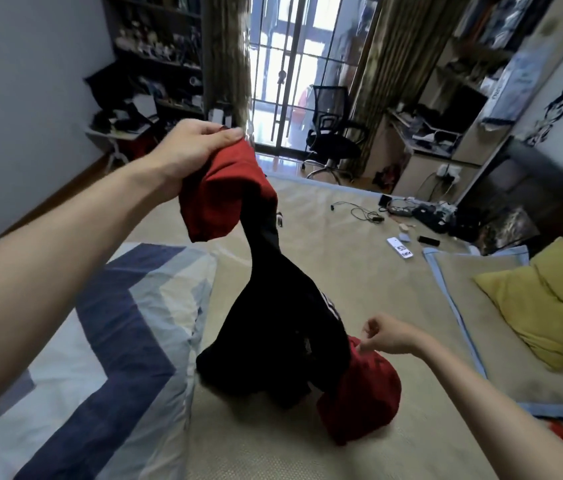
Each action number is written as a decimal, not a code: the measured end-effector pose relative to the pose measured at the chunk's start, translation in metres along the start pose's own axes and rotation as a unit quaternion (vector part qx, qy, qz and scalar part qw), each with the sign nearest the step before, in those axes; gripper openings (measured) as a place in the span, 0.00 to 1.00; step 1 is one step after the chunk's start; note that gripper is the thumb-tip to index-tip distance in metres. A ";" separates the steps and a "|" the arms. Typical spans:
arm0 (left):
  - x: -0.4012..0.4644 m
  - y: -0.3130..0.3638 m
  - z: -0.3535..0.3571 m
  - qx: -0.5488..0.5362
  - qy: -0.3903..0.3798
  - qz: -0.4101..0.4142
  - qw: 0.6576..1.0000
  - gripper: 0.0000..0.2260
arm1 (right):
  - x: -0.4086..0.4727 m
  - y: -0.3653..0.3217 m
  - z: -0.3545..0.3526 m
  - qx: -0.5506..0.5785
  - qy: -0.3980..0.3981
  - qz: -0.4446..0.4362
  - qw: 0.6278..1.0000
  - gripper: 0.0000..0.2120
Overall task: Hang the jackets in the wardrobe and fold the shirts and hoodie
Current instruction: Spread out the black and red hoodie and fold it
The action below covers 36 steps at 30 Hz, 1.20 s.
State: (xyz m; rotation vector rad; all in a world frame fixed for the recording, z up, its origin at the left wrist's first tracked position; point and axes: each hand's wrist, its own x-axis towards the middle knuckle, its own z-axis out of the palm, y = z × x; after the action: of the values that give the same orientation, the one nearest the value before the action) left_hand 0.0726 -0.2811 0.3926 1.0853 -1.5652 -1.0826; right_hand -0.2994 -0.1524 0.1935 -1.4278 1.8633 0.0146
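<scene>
1. Garment [273, 341]: black body with red sleeves and white stripes on the black part. Its lower bulk rests on the mat near the front edge of the bed; 1 red sleeve [224, 195] is lifted clear above it, and the black cloth stretches up from the heap to that sleeve. A 2nd red sleeve [359, 403] lies bunched on the mat at the heap's right side.
2. Left hand [193, 143]: raised, fingers and thumb curled round the end of the lifted sleeve, gripping it. The cuff hangs open below the hand.
3. Right hand [387, 336]: low, just above the bunched sleeve, fingers bent inward. Whether the fingertips pinch the red cloth or only touch it cannot be told.
4. Mat [342, 271]: tan woven surface covering the bed, under the garment.
5. Quilt [117, 323]: blue, grey and white chevron pattern, lying on the left of the bed, its edge just beside the black heap.
6. Pillow [550, 303]: yellow, on the right of the bed, well apart from the garment, on a blue-edged mat piece.
7. Remote [399, 248]: white, on the mat toward the far right, with a dark small device [428, 241] near it.
8. Cables [363, 213]: loose on the far part of the mat.
9. Chair [333, 133]: black office type, beyond the bed, before a barred window [287, 64] flanked by curtains.
</scene>
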 end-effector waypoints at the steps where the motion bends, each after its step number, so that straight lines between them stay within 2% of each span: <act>1: -0.002 0.009 0.004 0.000 -0.016 0.004 1.000 0.13 | -0.003 -0.011 0.001 0.015 -0.001 -0.015 1.000 0.12; 2: -0.004 0.016 0.009 0.003 -0.031 0.009 0.999 0.16 | -0.004 -0.024 0.002 0.048 0.006 -0.034 0.998 0.14; 5: -0.013 0.040 0.029 -0.018 -0.053 0.019 0.998 0.19 | -0.014 -0.074 0.011 0.109 0.009 -0.099 0.989 0.32; 9: -0.021 0.073 0.048 -0.041 -0.070 0.023 0.996 0.12 | -0.011 -0.111 0.055 0.109 -0.008 -0.166 0.980 0.42; 11: -0.024 0.087 0.053 -0.055 -0.065 0.034 0.996 0.13 | -0.001 -0.112 0.088 0.101 0.031 -0.139 0.985 0.49; 12: -0.026 0.093 0.054 -0.062 -0.059 0.043 0.995 0.13 | 0.000 -0.112 0.101 0.096 0.048 -0.123 0.987 0.47; 14: -0.028 0.103 0.051 -0.077 -0.047 0.064 0.994 0.11 | 0.005 -0.110 0.118 0.136 0.077 -0.123 0.980 0.27; 16: -0.024 0.107 0.040 -0.084 -0.039 0.081 0.992 0.11 | 0.001 -0.110 0.124 0.245 0.094 -0.144 0.954 0.09; 17: -0.021 0.107 0.032 -0.074 -0.032 0.089 0.993 0.11 | -0.003 -0.109 0.120 0.304 0.090 -0.147 0.937 0.07; 19: -0.014 0.105 0.010 -0.034 0.000 0.088 0.996 0.11 | -0.018 -0.104 0.099 0.363 0.066 -0.136 0.919 0.08; 21: -0.003 0.098 -0.023 0.036 0.066 0.065 0.995 0.11 | -0.034 -0.087 0.068 0.368 0.056 -0.128 0.919 0.10; 23: 0.006 0.081 -0.063 0.113 0.127 -0.003 0.985 0.11 | -0.054 -0.070 0.030 0.366 0.065 -0.147 0.917 0.10; 25: 0.011 0.057 -0.095 0.166 0.135 -0.094 0.972 0.12 | -0.075 -0.060 -0.008 0.346 0.094 -0.159 0.920 0.11; 27: 0.016 0.029 -0.114 0.259 0.104 -0.138 0.950 0.13 | -0.095 -0.061 -0.041 0.337 0.106 -0.183 0.917 0.10; 29: 0.018 0.006 -0.122 0.377 0.067 -0.152 0.911 0.13 | -0.108 -0.067 -0.066 0.316 0.113 -0.199 0.921 0.10; 33: 0.029 -0.038 -0.107 0.602 -0.026 -0.207 0.771 0.15 | -0.121 -0.085 -0.091 0.222 0.106 -0.230 0.941 0.13; 34: 0.027 -0.042 -0.089 0.628 -0.053 -0.187 0.753 0.15 | -0.121 -0.090 -0.095 0.198 0.108 -0.237 0.945 0.15; 35: 0.018 -0.040 -0.062 0.632 -0.098 -0.144 0.755 0.15 | -0.122 -0.095 -0.098 0.176 0.112 -0.240 0.948 0.17; 36: 0.004 -0.033 -0.028 0.584 -0.165 -0.092 0.789 0.17 | -0.121 -0.101 -0.100 0.156 0.114 -0.247 0.950 0.19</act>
State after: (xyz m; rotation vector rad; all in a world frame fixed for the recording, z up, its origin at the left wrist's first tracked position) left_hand 0.1041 -0.2966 0.3673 1.9399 -2.5584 -0.2909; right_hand -0.2632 -0.1350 0.3755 -1.6742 1.5415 -0.6876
